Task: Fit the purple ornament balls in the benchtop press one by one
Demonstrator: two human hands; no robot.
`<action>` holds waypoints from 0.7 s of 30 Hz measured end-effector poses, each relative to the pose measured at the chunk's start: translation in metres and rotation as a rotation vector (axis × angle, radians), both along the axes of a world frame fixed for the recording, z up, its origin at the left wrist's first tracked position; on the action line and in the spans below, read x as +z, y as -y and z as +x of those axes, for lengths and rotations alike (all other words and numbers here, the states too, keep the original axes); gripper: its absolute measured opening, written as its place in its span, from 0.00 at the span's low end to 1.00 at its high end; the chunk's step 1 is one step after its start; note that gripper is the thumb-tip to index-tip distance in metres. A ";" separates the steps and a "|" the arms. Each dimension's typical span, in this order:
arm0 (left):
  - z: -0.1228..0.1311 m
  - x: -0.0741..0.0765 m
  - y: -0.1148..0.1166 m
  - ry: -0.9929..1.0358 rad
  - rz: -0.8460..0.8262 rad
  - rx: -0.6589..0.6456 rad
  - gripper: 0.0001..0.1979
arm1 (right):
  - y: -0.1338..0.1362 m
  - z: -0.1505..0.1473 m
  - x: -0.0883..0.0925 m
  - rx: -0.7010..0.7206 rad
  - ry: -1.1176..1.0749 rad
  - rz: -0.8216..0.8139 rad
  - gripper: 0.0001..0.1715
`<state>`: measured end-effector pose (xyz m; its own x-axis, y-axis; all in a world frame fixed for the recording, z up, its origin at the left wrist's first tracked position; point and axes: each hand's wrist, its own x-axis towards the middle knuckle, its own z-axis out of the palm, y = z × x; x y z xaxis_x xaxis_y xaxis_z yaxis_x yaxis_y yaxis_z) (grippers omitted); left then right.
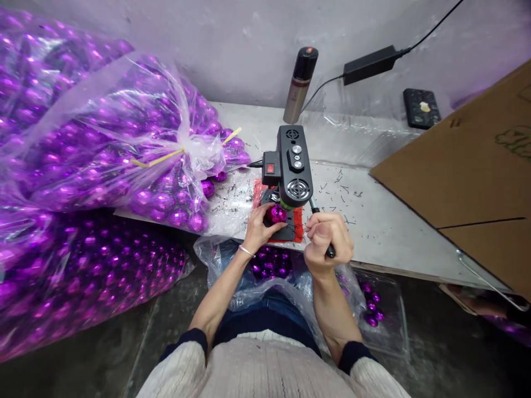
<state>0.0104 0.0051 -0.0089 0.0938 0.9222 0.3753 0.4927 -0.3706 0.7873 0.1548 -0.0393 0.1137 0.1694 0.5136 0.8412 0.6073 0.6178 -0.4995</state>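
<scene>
A shiny purple bauble is pinched between the thumb and fingers of my left hand, under the head of a small black bench press. My right hand is wrapped round the press's lever handle, whose black end pokes out below the fist. The press has a side box with a red switch, and its base stands on a red mat. In my lap, clear plastic holds more purple baubles. The underside of the held bauble is hidden.
Large clear bags of purple baubles crowd the left side. Small dark pins litter the white table. A flask, a power adapter and a phone lie behind. A cardboard box stands right; loose baubles lie below.
</scene>
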 end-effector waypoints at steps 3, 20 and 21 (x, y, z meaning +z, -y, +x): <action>0.003 -0.007 -0.003 -0.022 0.034 0.000 0.33 | 0.002 0.001 -0.002 0.007 0.013 -0.005 0.14; 0.003 -0.010 -0.001 -0.039 0.032 -0.037 0.32 | -0.001 0.000 -0.067 0.101 -0.062 0.113 0.15; 0.003 -0.010 -0.001 -0.040 0.033 -0.036 0.32 | -0.002 0.000 -0.069 0.109 -0.069 0.120 0.15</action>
<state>0.0133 0.0056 -0.0187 0.1425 0.9052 0.4003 0.5093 -0.4139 0.7545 0.1548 -0.0375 0.0450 0.1772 0.4284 0.8860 0.5002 0.7361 -0.4560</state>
